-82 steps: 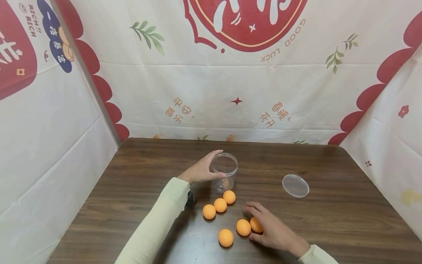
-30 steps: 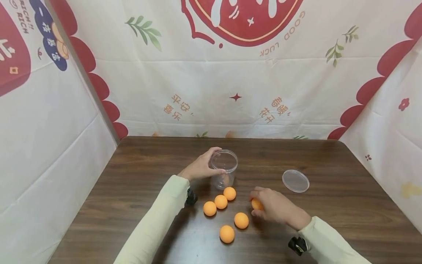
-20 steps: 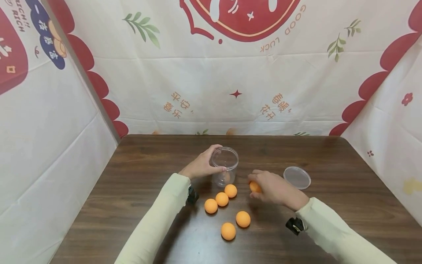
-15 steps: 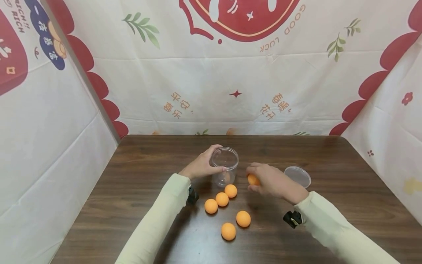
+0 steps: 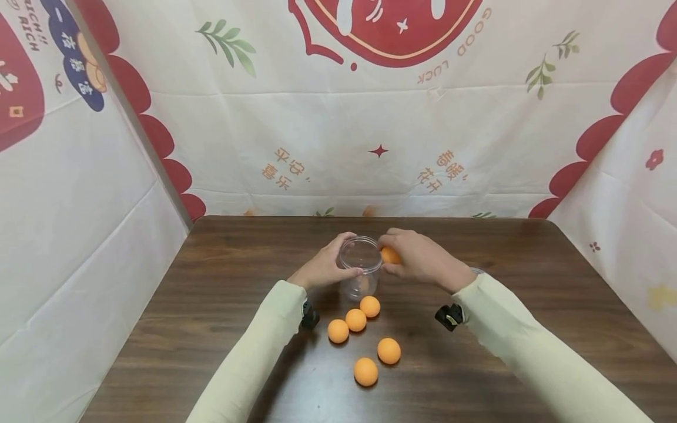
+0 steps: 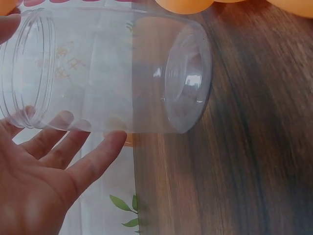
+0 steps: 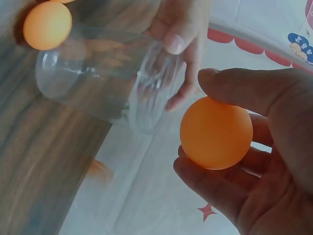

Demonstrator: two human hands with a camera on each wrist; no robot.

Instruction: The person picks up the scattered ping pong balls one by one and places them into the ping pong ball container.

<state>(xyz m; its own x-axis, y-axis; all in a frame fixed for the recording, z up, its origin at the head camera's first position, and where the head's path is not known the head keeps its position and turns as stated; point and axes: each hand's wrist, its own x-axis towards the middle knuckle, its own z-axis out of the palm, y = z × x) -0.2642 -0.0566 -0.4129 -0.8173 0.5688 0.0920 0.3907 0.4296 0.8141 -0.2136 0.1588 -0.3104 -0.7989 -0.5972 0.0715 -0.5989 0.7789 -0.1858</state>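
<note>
A clear plastic jar [image 5: 361,276] stands upright and uncapped on the table. My left hand [image 5: 325,265] grips it near the rim, thumb in front and fingers behind; in the left wrist view the jar's inside [image 6: 112,73] shows no ball. An orange ping-pong ball [image 7: 216,133] is pinched between the thumb and fingers of my right hand [image 5: 420,257], beside the jar's rim on its right. Before the jar, three orange balls [image 5: 356,320] lie in a slanting row. Two others, a nearer ball [image 5: 366,372] and one [image 5: 388,351] just right of it, rest closer to me.
The jar's clear lid [image 5: 477,271] lies on the table to the right, mostly hidden behind my right forearm. A dark wood-grain table [image 5: 238,252] carries everything. Printed white cloth [image 5: 317,129] hangs at the back and both sides.
My right hand has picked up a ball from the near right group and carried it up and leftward to the jar's rim. The left hand keeps its grip on the jar.
</note>
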